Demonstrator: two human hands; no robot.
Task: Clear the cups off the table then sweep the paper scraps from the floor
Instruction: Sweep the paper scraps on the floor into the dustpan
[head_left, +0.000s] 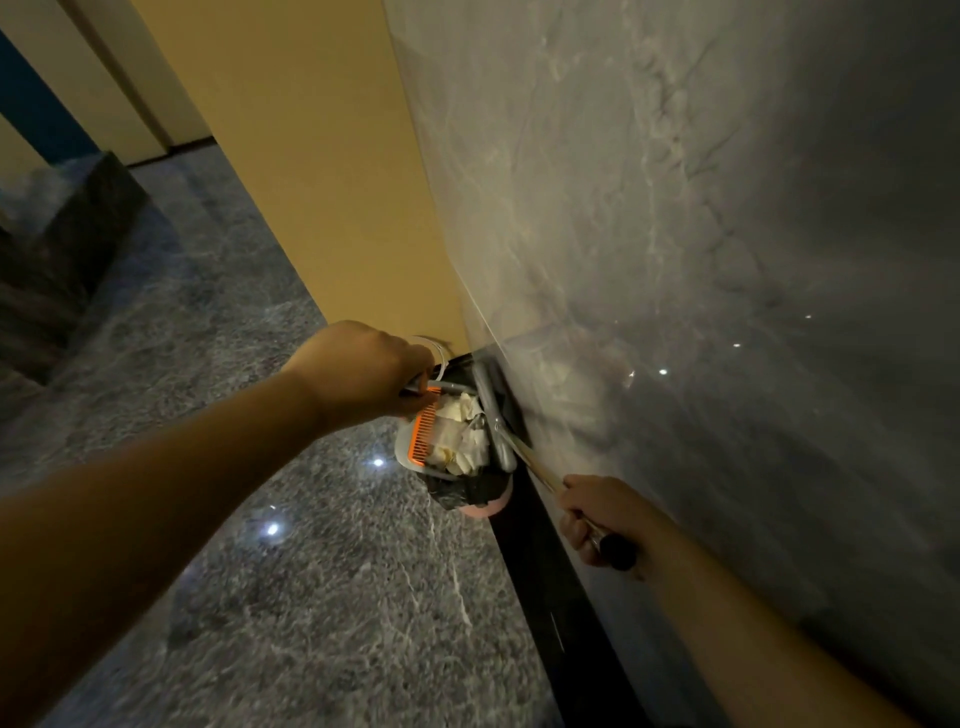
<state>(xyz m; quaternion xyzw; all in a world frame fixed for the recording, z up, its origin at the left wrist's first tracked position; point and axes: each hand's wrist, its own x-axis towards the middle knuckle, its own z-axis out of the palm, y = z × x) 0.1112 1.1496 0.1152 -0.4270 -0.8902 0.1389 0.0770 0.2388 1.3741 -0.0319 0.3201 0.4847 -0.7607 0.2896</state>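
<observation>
— Two hands, both busy. What does each one hold?

— The left hand (363, 371) has its fingers curled tight round a thin grey metal handle; its knuckles face up, so the fingertips are hidden. The right hand (597, 514) is wrapped round the broom handle (550, 480), a slim pale rod ending in a black cap just behind the palm.

— And the paper scraps?

— The paper scraps (462, 434), crumpled, white and creased, lie heaped in the dustpan (410, 457) just beyond the left fingers. An orange comb (426, 428) of fine straight teeth edges the pan on the near side.

— Beneath it?

— A bin (467, 493) lined with glossy black plastic, its pink rim showing ahead of the right fingers, beside the black skirting (545, 571).

— Surroundings?

— Polished grey marbled floor (291, 571), veined white; a smooth grey stone wall (675, 208) to the right of both hands; a matte yellow panel (311, 182) beyond.
</observation>
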